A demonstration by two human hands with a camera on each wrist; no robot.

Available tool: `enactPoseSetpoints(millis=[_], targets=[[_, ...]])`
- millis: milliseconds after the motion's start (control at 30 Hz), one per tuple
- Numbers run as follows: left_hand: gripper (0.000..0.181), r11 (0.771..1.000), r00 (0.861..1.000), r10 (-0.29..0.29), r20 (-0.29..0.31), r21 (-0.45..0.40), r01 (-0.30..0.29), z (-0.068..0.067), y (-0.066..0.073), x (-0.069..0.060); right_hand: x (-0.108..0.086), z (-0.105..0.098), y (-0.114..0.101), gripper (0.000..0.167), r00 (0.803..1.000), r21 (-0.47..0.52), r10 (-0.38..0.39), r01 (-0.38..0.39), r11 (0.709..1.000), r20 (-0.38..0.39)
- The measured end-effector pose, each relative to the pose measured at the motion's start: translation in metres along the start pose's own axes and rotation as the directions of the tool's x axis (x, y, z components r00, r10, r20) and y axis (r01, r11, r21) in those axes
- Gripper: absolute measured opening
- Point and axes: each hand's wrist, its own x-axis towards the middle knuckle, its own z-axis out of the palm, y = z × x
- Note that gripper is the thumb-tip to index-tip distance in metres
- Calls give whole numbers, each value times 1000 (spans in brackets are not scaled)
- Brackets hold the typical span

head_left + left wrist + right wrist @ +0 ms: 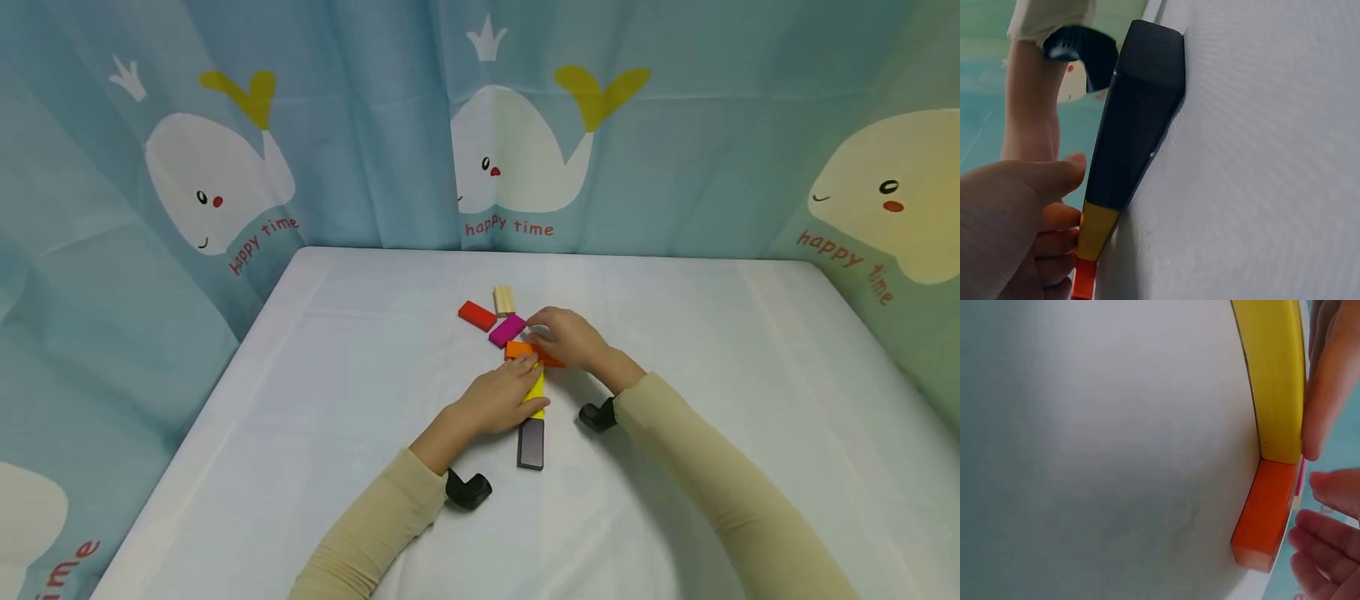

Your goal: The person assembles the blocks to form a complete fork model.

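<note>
Across a yellow block [537, 392] [1275, 375] lies my left hand [498, 398] [1007, 212], its fingertips on an orange block [517, 350] and its thumb on the yellow one. A dark block [531, 444] [1135, 125] adjoins the yellow block's near end. My right hand [572, 336] [1335, 540] has loosely bent fingers beside a second orange piece [551, 359] [1265, 509] and the right end of a magenta block [507, 331]. In the right wrist view its fingertips lie beside the orange piece; contact is unclear.
Beyond the magenta block are a red block [477, 316] and a pale wooden piece [504, 301]. A white cloth [360, 333] covers the table. Behind it hangs a blue curtain [375, 150] with whale prints. Black wrist devices [468, 492] sit by both cuffs.
</note>
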Motion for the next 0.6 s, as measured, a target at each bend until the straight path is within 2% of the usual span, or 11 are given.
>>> enactPoseSetpoints(millis=[133,267,600], targets=[[60,1000,1000,5,-7,-15,-5,2,-1,1,13,-1,-5,23,999,-65,-39,41,997,33],[60,1000,1000,19,-15,-11,-19,4,-2,2,21,-2,-13,21,996,-79,-68,72,994,62],[60,998,997,51,-58,-26,-53,7,-6,2,34,1,-34,21,993,-119,-23,37,992,116]])
